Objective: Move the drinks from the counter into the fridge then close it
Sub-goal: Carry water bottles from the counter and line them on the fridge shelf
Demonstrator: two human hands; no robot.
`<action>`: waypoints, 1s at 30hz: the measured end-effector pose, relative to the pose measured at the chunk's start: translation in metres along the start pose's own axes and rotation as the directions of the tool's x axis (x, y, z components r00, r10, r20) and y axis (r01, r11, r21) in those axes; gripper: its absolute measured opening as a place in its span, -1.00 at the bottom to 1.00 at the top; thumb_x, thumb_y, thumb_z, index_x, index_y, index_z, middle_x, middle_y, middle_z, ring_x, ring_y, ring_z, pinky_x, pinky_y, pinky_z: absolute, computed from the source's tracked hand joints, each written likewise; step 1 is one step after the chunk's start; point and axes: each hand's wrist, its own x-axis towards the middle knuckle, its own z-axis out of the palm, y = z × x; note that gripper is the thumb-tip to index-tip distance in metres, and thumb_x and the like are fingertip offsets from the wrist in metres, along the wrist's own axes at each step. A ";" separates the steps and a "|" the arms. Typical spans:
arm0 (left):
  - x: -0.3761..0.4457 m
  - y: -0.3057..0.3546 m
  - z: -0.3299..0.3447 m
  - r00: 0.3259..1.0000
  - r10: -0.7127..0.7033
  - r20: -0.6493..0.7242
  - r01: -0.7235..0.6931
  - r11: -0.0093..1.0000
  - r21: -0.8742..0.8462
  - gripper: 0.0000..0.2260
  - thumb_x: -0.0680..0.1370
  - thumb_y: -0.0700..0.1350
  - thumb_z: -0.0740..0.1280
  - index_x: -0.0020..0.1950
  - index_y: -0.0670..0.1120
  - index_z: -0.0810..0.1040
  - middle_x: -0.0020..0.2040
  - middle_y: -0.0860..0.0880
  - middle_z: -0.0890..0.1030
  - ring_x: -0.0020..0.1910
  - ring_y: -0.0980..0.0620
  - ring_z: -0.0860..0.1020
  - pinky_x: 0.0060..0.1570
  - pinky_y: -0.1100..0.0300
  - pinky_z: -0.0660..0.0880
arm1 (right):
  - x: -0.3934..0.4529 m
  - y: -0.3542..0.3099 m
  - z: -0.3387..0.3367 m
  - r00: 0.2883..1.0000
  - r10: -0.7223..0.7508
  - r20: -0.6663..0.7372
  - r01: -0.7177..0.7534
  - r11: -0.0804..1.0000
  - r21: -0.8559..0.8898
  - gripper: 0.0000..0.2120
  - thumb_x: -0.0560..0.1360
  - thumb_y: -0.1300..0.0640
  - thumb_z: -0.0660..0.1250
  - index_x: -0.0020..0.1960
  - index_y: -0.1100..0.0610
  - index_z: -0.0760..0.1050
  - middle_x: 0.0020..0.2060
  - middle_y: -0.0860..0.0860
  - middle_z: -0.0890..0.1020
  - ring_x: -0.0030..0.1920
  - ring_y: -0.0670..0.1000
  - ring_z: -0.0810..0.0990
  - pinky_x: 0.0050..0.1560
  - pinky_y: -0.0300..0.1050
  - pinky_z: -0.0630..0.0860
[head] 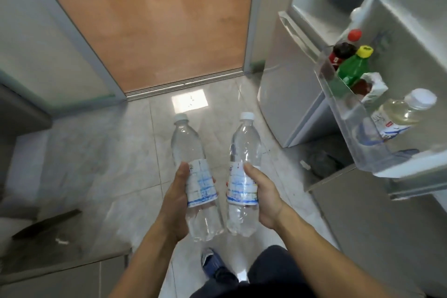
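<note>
Head: L hand (175, 201) grips water bottle (193, 176), R hand (262, 201) grips second bottle (244, 176).

Both hands, left (175, 203) and right (263, 198), grip upright water bottles (193, 152) (245, 152) beside the open fridge door (411, 60).

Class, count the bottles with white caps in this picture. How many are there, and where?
3: one in the left hand, one in the right hand, one on the door shelf. Others may be hidden.

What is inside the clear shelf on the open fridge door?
In the door shelf stand a red-capped dark bottle, a green bottle, a carton and a pale-liquid bottle. Their bases are blurred behind the shelf's wall.
</note>
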 end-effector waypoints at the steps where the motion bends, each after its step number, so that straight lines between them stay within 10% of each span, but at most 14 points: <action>1: 0.007 0.011 -0.004 1.000 0.007 0.013 -0.007 1.000 -0.018 -0.36 0.37 0.31 0.29 0.23 -0.15 0.55 -0.13 -0.14 0.71 -0.20 -0.06 0.70 -0.29 0.10 0.62 | 0.010 -0.006 0.008 1.000 -0.004 0.013 0.004 1.000 -0.003 -0.44 0.34 -0.21 0.37 0.14 0.18 0.60 -0.09 0.13 0.69 -0.14 0.06 0.69 -0.07 -0.04 0.60; 11: 0.132 0.118 0.008 0.994 0.112 -0.006 -0.111 0.986 0.123 -0.42 0.41 0.30 0.25 0.28 -0.05 0.51 0.00 -0.12 0.71 -0.03 -0.13 0.70 -0.19 0.07 0.63 | 0.146 -0.094 0.037 0.996 -0.033 0.084 0.025 0.996 0.088 -0.48 0.42 -0.19 0.34 0.16 0.20 0.59 0.04 0.25 0.65 -0.01 0.19 0.64 0.14 0.11 0.57; 16: 0.213 0.190 0.041 0.994 0.104 -0.025 -0.096 0.969 0.227 -0.41 0.38 0.32 0.25 0.24 -0.04 0.54 -0.02 -0.10 0.71 -0.07 -0.11 0.70 -0.17 0.05 0.63 | 0.227 -0.167 0.028 0.996 -0.046 0.070 0.034 0.985 0.172 -0.46 0.27 -0.23 0.46 0.06 0.15 0.64 -0.13 0.17 0.66 -0.16 0.11 0.67 -0.11 0.00 0.65; 30: 0.414 0.335 0.156 0.986 0.045 0.162 -0.106 0.913 0.393 -0.49 0.38 0.28 0.30 0.16 -0.04 0.54 -0.11 -0.10 0.73 -0.19 -0.07 0.71 -0.33 0.14 0.61 | 0.375 -0.340 -0.009 0.958 -0.170 -0.230 0.210 0.964 0.161 -0.50 0.32 -0.25 0.41 0.05 0.13 0.65 -0.10 0.17 0.69 -0.12 0.12 0.69 -0.07 0.01 0.60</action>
